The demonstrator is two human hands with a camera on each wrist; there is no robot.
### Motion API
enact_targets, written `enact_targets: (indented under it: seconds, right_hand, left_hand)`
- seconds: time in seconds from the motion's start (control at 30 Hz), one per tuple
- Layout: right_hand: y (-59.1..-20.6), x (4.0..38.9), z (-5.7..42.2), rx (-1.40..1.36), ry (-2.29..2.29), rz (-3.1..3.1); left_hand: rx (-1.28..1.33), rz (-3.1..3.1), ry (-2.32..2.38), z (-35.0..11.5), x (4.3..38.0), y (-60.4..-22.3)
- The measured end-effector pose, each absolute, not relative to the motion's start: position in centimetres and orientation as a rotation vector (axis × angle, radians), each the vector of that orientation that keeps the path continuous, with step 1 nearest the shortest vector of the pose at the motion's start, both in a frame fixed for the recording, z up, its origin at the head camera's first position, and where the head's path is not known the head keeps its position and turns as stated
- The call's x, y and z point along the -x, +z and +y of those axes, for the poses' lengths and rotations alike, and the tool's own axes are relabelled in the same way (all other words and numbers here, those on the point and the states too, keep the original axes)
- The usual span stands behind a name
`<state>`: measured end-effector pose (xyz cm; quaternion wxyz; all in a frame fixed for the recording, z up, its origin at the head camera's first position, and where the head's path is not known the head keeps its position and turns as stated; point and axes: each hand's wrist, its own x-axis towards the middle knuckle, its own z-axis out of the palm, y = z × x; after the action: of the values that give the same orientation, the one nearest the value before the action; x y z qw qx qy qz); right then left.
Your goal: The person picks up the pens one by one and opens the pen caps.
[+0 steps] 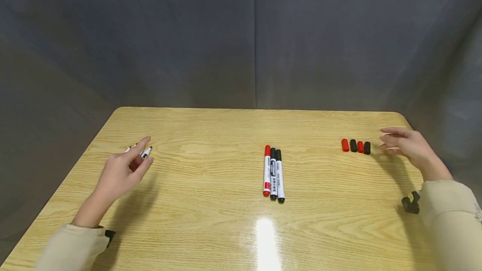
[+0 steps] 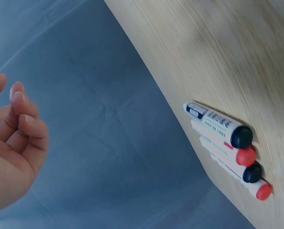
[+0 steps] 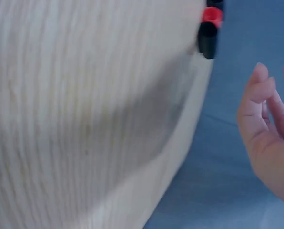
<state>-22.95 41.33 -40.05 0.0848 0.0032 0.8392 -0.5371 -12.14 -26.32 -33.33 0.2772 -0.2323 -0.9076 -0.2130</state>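
One glossy wood-grained table [image 1: 203, 221] bears marker caps [image 1: 360, 147] before dark cloth [image 1: 188, 41].

Head view: high, facing forward-down over table [image 1: 218, 195]. Left wrist: closer, tilted, shares pens [image 2: 220, 125] with head. Right wrist: close, shares caps [image 3: 208, 42], probably cropped.

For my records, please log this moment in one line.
left hand: empty, by uncapped markers; right hand: empty, by caps; three capped markers: together

Dark cloth [image 1: 180, 41] is hanging behind and beside the wood-grained table [image 1: 211, 221]; a glare [image 1: 268, 244] is shining on its near part.
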Motion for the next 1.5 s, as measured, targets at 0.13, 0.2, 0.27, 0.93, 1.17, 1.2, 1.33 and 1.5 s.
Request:
enact_targets:
  seconds: [0.13,0.2,0.27,0.93,1.17,1.2,1.33,1.5]
  right_hand:
    - [-43.0,24.1,44.6,-0.049,-1.792,2.467]
    - [-43.9,24.5,45.7,-0.071,-1.878,2.434]
    - [-43.2,23.9,45.7,-0.056,-1.927,2.404]
    - [-33.1,14.9,36.4,0.121,-2.238,2.281]
    - [-33.1,15.2,34.5,0.218,-2.192,2.258]
    - [-33.1,15.3,34.2,0.241,-2.191,2.242]
    - [-32.9,15.6,33.1,0.333,-2.168,2.218]
    - [-32.3,15.6,31.6,0.422,-2.132,2.245]
  left_hand:
    - [0.639,-2.445,-0.609,-25.6,12.4,-33.4]
    - [0.649,-2.447,-0.615,-25.3,12.5,-33.5]
    - [0.658,-2.45,-0.627,-25.0,12.6,-33.5]
    - [0.743,-2.442,-0.789,-22.0,13.5,-34.3]
    - [0.805,-2.589,-0.963,-19.4,14.4,-35.2]
    - [0.817,-2.606,-1.002,-18.9,14.5,-35.3]
    - [0.851,-2.654,-1.106,-17.2,15.0,-35.7]
    - [0.88,-2.677,-1.154,-14.8,15.5,-36.2]
